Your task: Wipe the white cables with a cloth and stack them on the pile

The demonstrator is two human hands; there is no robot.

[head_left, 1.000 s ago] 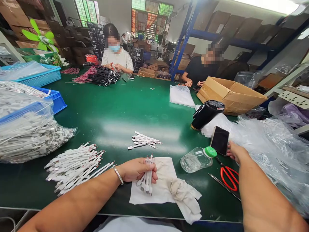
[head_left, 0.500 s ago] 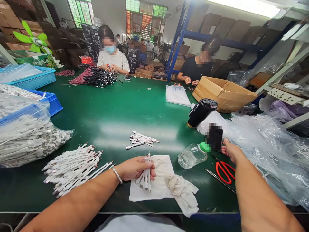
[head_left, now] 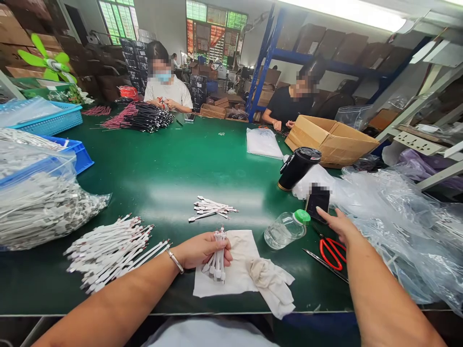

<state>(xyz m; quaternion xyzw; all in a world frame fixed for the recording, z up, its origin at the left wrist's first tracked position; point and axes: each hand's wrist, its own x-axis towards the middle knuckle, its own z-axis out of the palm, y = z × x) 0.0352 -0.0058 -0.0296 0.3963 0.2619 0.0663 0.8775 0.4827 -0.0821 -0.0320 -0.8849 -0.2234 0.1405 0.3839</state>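
My left hand is closed around a small bundle of short white cables, held over a white cloth on the green table. My right hand reaches toward a phone leaning by a black tumbler; a fingertip touches the phone's lower edge, fingers stretched out. A large pile of white cables lies left of my left arm. A smaller group of cables lies ahead of my left hand.
A clear bottle with a green cap lies on its side, with red scissors beside it. Bagged cables and blue baskets sit left. A cardboard box and plastic sheeting are right. Two people work across the table.
My right hand has moved left along the phone and its fingers have stretched out onto the phone's lower edge. My left hand keeps holding the bundle in place.
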